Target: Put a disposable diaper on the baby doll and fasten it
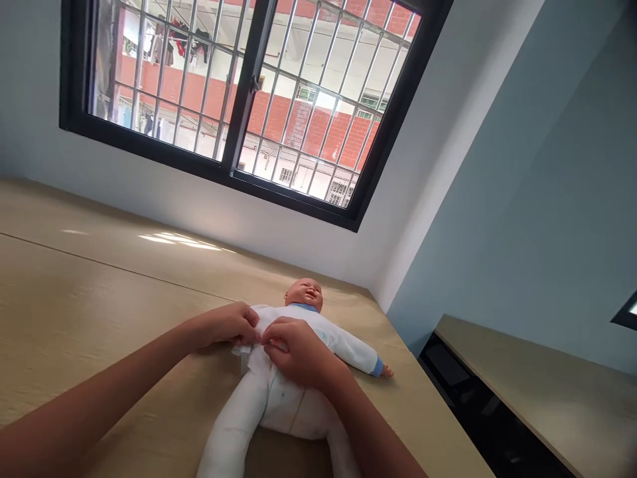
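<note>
The baby doll (298, 372) lay face up on the wooden tabletop (89, 312), its white garment (279, 398) pinched at the chest by the left hand (231, 325) and right hand (293, 348), both grips closed narrowly on fabric, window (249, 93) beyond.

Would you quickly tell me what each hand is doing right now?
Left hand: closed, pinching the doll's white outfit.
Right hand: closed, gripping the same outfit.

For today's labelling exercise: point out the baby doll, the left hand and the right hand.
baby doll (304, 294): head view, on the doll's head.
left hand (229, 325): head view, back of the hand, at the doll's chest.
right hand (296, 352): head view, back of the hand, on the doll's white suit.
</note>
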`<act>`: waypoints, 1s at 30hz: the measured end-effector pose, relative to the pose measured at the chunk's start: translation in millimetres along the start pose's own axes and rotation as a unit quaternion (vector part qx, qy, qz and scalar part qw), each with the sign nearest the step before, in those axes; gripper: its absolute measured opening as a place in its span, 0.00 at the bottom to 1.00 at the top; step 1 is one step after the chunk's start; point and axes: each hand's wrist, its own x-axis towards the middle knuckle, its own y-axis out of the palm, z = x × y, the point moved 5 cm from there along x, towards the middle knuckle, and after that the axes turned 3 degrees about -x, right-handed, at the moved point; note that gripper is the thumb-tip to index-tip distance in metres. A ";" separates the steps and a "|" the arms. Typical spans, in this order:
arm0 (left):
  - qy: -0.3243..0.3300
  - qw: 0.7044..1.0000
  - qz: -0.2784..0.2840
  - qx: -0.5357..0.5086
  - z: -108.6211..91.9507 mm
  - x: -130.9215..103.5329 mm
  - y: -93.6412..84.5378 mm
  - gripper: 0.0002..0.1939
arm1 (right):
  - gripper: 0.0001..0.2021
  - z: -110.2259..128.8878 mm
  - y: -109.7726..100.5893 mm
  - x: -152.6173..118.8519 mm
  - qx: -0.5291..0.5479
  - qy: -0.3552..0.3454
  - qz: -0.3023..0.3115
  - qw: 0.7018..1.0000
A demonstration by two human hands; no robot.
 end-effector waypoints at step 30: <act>-0.071 0.985 -0.070 0.139 22.9 0.7 -5.1 0.07 | 0.15 7.5 32.5 -2.7 -0.226 -0.014 0.152 0.962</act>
